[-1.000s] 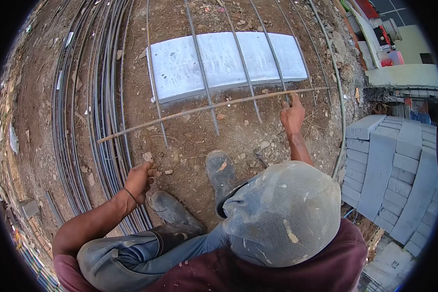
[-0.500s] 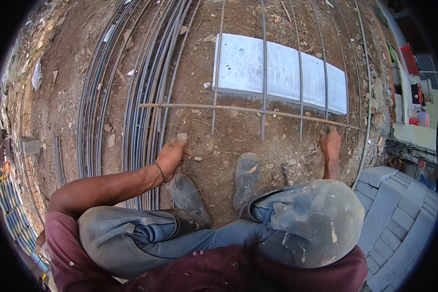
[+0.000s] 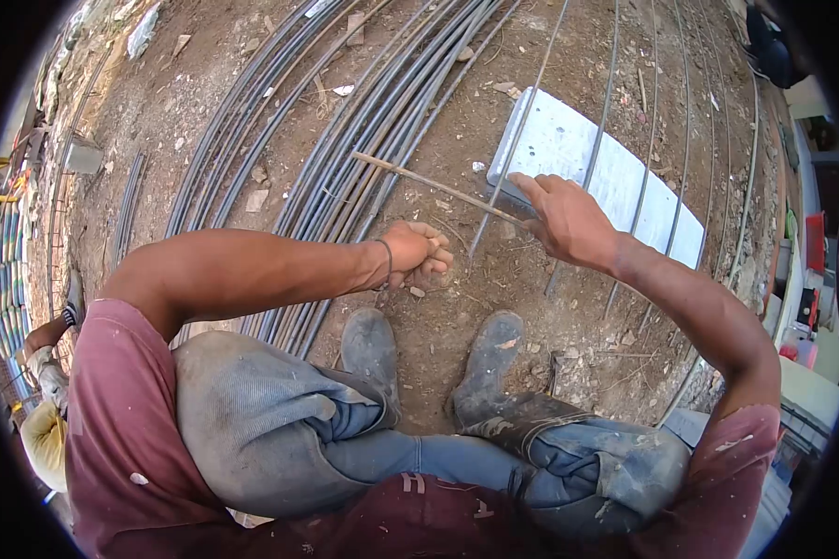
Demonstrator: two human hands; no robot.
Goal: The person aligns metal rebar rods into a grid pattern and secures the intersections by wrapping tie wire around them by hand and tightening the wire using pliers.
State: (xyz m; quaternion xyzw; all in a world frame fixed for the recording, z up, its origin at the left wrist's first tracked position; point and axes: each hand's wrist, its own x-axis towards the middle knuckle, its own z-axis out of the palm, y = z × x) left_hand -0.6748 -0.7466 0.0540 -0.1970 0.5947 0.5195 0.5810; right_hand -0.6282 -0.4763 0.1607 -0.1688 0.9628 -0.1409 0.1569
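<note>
Over the soil just above my left boot is my left hand point(image 3: 418, 253), its fingers curled in; what they hold, if anything, is hidden. My right hand point(image 3: 569, 219) is at the near left corner of a pale concrete slab point(image 3: 555, 140), index finger stretched out toward the left. A rusty crossbar point(image 3: 429, 183) runs from the rod pile to my right hand, which covers its further part. Long thin rods point(image 3: 609, 84) lie over the slab, and one of them passes close to my right fingertips.
A bundle of long steel rods point(image 3: 345, 154) curves along the ground on the left. My boots point(image 3: 370, 349) stand on the soil. A co-worker's gloved hand point(image 3: 54, 384) shows at the far left. Grey blocks point(image 3: 685, 424) are partly visible at the lower right.
My right hand has moved left from the crossbar's right part to near the slab's left corner. My left hand is now closer to it. The view has turned, and a co-worker's arm shows at left.
</note>
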